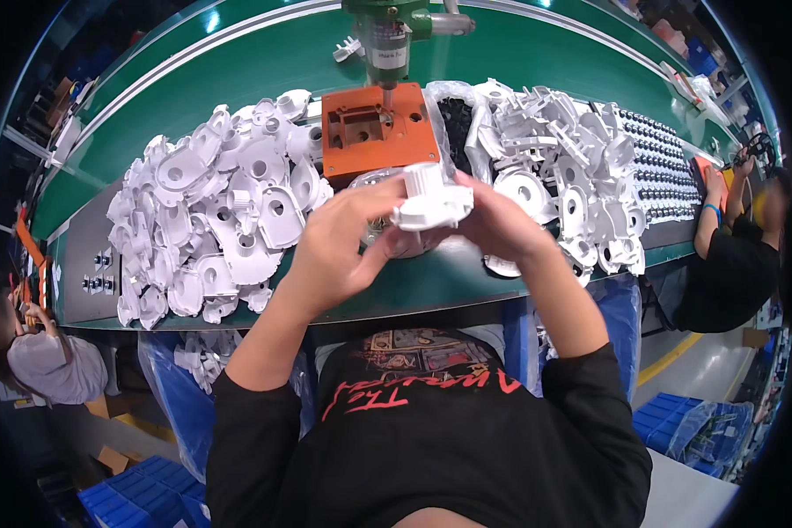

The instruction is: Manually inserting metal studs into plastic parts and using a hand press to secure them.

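In front of my chest, a white plastic housing part (433,209) with a ribbed round neck is held up between my two hands. My left hand (336,236) grips it from the left, thumb below and fingers behind. On the other side my right hand (503,222) closes round the part's right end, its fingertips partly hidden. Just beyond my hands sits an orange fixture block (339,132) with a recessed cavity. A vertical machine spindle (389,57) comes down over the block. A clear plastic bag (371,180) lies behind the part, largely covered.
White plastic parts are heaped at left (260,167) and right (572,154). Beside the block is a bag of black pieces (455,128). Rows of small black-and-white pieces (660,167) stand farther right. One co-worker (735,255) is at right, another (57,356) at left.
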{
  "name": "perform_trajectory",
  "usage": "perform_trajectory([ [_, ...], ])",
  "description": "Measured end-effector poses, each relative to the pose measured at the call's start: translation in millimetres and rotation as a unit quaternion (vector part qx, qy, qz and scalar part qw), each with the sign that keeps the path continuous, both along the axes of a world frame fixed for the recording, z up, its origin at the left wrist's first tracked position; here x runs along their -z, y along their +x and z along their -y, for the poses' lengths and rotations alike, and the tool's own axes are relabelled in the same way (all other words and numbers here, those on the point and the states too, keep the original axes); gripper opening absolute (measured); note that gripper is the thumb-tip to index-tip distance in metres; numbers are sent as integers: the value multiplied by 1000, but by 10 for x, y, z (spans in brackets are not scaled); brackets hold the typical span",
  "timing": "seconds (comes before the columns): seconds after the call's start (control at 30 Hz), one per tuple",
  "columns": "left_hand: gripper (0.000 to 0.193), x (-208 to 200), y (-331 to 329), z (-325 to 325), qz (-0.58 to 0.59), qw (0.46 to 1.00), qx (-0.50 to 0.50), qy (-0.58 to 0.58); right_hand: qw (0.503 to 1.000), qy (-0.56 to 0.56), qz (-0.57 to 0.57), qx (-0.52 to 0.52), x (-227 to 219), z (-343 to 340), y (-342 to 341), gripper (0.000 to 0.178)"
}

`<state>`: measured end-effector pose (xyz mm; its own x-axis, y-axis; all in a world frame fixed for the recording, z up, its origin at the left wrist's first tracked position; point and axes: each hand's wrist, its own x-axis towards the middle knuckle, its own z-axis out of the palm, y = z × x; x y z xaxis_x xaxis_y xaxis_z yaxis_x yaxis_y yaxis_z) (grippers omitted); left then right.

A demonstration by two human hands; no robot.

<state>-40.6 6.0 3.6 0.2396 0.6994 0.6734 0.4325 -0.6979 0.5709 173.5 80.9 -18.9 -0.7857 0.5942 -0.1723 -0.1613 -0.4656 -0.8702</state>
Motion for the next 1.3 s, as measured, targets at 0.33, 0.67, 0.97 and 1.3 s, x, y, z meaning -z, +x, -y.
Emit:
perform_trajectory([
  [0.33, 18, 159, -275, -766, -198, 958, -202, 44, 464, 649, 592, 113, 510, -1271, -93, 26],
  [0.67, 12, 590, -224, -1255, -270, 934, -216, 88, 483, 646, 580, 114, 641, -1450, -152, 20],
  [0.97, 14, 688, -250, -1239, -217, 959, -175, 54, 550, 599, 568, 125, 594, -1416, -150, 19],
  [1.3, 10, 665, -257, -1255, -232, 956, -179, 16, 623, 590, 482, 178, 575, -1554, -6, 12],
])
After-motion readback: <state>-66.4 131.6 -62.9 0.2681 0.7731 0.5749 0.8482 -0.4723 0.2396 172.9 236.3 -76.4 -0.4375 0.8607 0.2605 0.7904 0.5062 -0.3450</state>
